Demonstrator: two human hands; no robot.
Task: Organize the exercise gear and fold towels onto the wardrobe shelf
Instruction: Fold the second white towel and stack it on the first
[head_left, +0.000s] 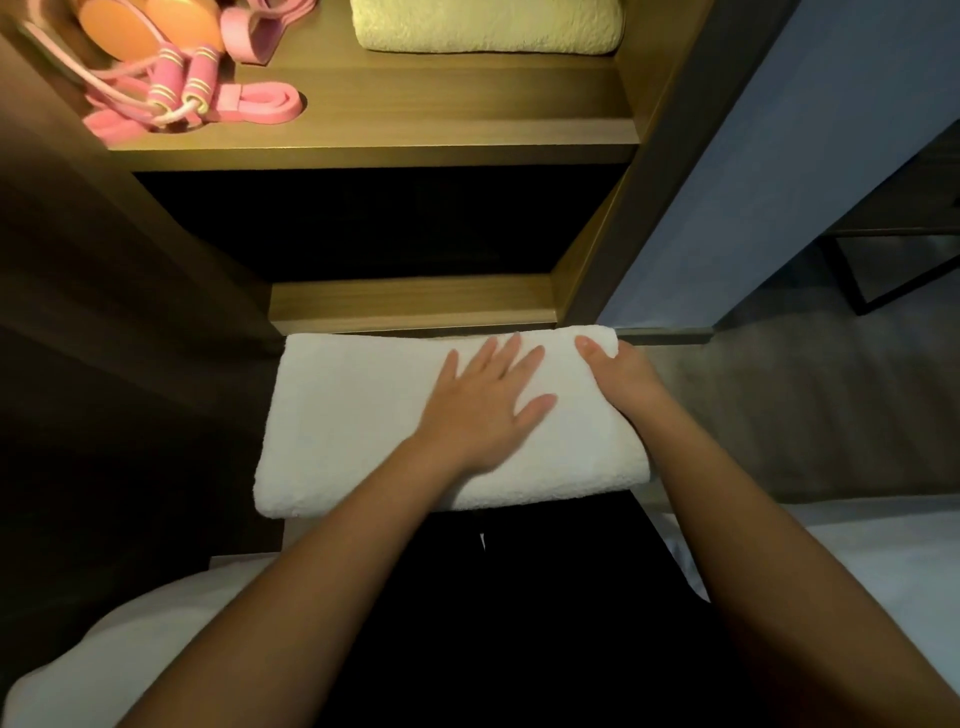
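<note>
Status: jump rope, resistance bands and one cream towel already lie on the wardrobe shelf, above and beyond both hands. Remaining, by judgement: shelve the white towel. It lies folded directly beneath the left hand, which presses flat with fingers spread. The right hand grips its far right edge, thumb on top.

Both bare forearms reach forward from the bottom of the frame, converging slightly. The left hand lies flat, palm down, fingers straight and spread, pressing on a folded white towel. Just beside it, the right hand grips the towel's right edge, thumb on top and fingers curled out of sight beneath.
</note>
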